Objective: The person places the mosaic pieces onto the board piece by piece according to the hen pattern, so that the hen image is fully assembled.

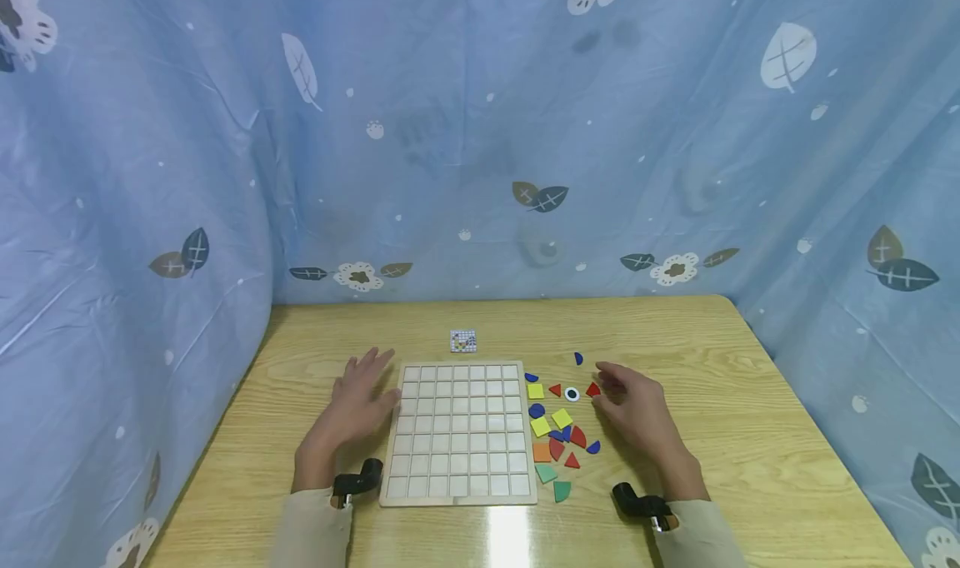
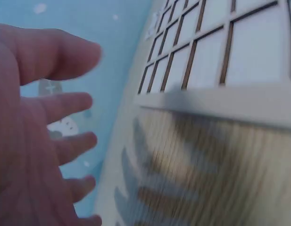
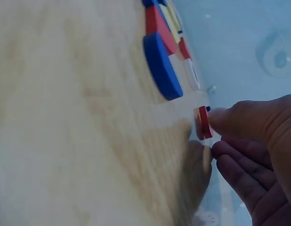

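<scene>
My left hand [image 1: 358, 401] hovers at the left edge of a wooden grid board [image 1: 457, 500], its fingers spread and empty; the left wrist view shows the board's rim [image 2: 220, 101] beside it. On the other side, my right hand [image 1: 636, 406] is beside a red piece [image 1: 592, 390], with thumb and fingers bent around a gap. In the right wrist view the thumb tip is right by that red piece [image 3: 204, 123]; whether it touches cannot be told. A white ring piece with a dark centre [image 1: 572, 394] and a red triangle [image 1: 555, 391] lie just left of it.
Several flat pieces lie right of the board, among them a yellow square [image 1: 536, 391], a blue circle [image 1: 536, 411], an orange square [image 1: 542, 452] and a green quarter circle [image 1: 562, 490]. A small patterned card [image 1: 462, 341] lies behind the board. A blue curtain [image 1: 450, 135] surrounds the table.
</scene>
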The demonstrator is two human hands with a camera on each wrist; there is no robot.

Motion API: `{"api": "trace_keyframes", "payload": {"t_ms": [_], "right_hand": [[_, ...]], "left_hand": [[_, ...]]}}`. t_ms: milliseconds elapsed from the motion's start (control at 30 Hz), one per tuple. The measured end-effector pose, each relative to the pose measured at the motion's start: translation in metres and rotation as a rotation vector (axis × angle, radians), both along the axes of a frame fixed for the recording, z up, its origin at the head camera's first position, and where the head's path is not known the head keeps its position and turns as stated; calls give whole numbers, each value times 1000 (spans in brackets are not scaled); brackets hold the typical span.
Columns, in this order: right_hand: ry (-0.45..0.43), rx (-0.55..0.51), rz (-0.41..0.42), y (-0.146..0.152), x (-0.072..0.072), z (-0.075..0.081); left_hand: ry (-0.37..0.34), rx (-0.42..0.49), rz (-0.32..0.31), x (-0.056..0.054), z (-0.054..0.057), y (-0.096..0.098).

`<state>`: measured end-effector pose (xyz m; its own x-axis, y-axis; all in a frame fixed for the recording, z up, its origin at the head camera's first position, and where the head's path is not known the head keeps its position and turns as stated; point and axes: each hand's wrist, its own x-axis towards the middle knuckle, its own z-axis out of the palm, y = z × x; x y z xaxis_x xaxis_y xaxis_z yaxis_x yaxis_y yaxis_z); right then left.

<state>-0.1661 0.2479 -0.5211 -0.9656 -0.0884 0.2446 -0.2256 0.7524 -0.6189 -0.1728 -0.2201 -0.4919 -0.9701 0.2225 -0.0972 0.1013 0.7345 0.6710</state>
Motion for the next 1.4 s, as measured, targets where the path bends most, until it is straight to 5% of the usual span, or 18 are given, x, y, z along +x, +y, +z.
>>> {"api": "trace_keyframes", "payload": {"t_ms": [367, 567, 967, 1400], "right_hand": [[25, 28, 37, 0, -4, -2], [69, 37, -24, 1, -1, -4], [48, 42, -16, -1, -3, -2], [23, -5, -6, 7, -1, -7]], "left_hand": [[-48, -25, -29, -4, -8, 6], [-84, -33, -53, -5, -11, 2], [-95, 25, -65, -5, -19, -2], [-1, 117, -64, -5, -34, -6]]}}
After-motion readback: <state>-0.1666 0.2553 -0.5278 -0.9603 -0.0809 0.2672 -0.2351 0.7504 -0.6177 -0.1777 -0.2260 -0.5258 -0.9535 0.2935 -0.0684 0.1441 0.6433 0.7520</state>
